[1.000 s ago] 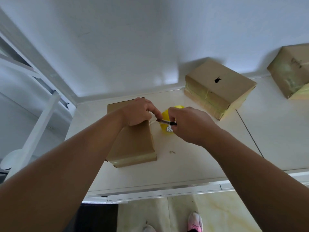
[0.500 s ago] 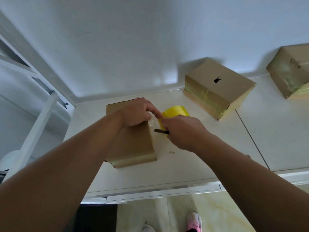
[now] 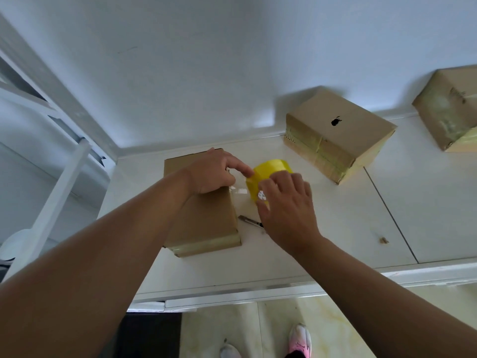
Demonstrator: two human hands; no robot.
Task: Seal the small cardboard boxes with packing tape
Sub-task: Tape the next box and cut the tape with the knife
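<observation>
A small brown cardboard box [image 3: 206, 223] lies on the white table [image 3: 335, 228], with clear tape along its near edge. My left hand [image 3: 214, 171] rests on the box's far right corner, its forefinger stretched out to touch the yellow tape roll [image 3: 265, 171]. My right hand [image 3: 286, 205] is on the near side of the roll, fingers spread over it. A short stretch of clear tape [image 3: 238, 189] runs between the box corner and the roll. A small black-handled cutter [image 3: 250, 220] lies on the table between the box and my right hand.
Two more taped cardboard boxes stand by the wall: one with a black logo [image 3: 338, 133] at the back centre, another [image 3: 449, 107] at the far right. A small scrap [image 3: 383, 240] lies on the table. A white pole [image 3: 51, 202] leans at the left. My shoes [image 3: 299, 339] show below the table edge.
My right hand has put the cutter down on the table and moved up onto the yellow tape roll. My left hand stays on the box corner.
</observation>
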